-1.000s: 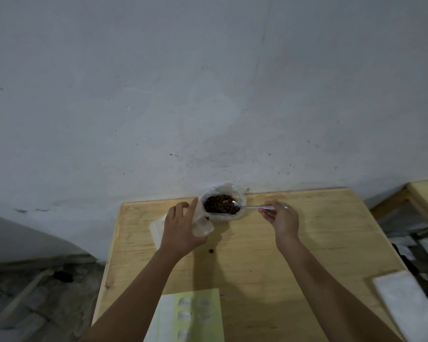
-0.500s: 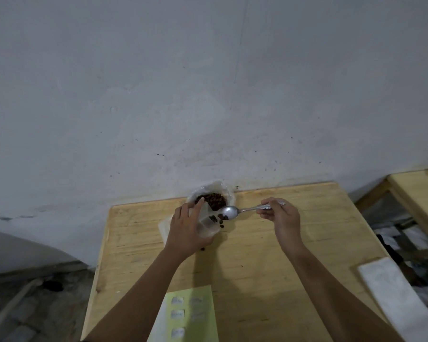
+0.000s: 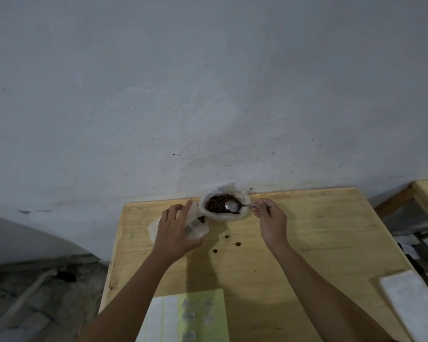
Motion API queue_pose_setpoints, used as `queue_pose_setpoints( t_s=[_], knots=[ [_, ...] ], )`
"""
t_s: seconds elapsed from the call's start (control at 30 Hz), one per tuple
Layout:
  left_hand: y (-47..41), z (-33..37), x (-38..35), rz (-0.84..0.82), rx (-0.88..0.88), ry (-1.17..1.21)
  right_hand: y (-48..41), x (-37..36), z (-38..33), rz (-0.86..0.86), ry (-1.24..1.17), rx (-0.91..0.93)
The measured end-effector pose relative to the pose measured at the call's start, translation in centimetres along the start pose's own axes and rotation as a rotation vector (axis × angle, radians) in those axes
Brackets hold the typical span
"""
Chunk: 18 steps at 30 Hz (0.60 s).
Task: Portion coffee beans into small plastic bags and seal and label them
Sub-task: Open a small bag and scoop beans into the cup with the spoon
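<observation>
Between my hands the table point(image 3: 307, 243) lies open, only three spilled beans point(image 3: 226, 243); label sheet point(image 3: 198, 314) blocks nearer me.

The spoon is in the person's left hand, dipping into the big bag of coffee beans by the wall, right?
Not quite: the spoon is in the right hand, as the head view shows. The rest holds: its bowl dips into the big bag of coffee beans by the wall. The left hand holds a small plastic bag.
</observation>
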<state>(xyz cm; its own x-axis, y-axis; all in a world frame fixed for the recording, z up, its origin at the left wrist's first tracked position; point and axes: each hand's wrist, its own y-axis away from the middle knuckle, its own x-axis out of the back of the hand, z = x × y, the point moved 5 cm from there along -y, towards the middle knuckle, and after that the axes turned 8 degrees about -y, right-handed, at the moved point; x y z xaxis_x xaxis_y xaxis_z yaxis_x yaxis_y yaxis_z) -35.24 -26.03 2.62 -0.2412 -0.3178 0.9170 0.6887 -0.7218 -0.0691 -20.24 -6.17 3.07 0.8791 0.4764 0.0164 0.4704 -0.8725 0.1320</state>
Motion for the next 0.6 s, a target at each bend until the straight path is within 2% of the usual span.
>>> queue_pose_setpoints(
  t_s=[0.3,0.6],
  knots=[
    [0.3,-1.0,0.7,0.023,-0.012,-0.019,-0.1,-2.4,2.6,0.126,-0.240,-0.289],
    [0.1,-0.3,-0.3,-0.029,0.008,-0.072,0.0,1.0,1.2,0.237,-0.384,-0.321]
  ],
)
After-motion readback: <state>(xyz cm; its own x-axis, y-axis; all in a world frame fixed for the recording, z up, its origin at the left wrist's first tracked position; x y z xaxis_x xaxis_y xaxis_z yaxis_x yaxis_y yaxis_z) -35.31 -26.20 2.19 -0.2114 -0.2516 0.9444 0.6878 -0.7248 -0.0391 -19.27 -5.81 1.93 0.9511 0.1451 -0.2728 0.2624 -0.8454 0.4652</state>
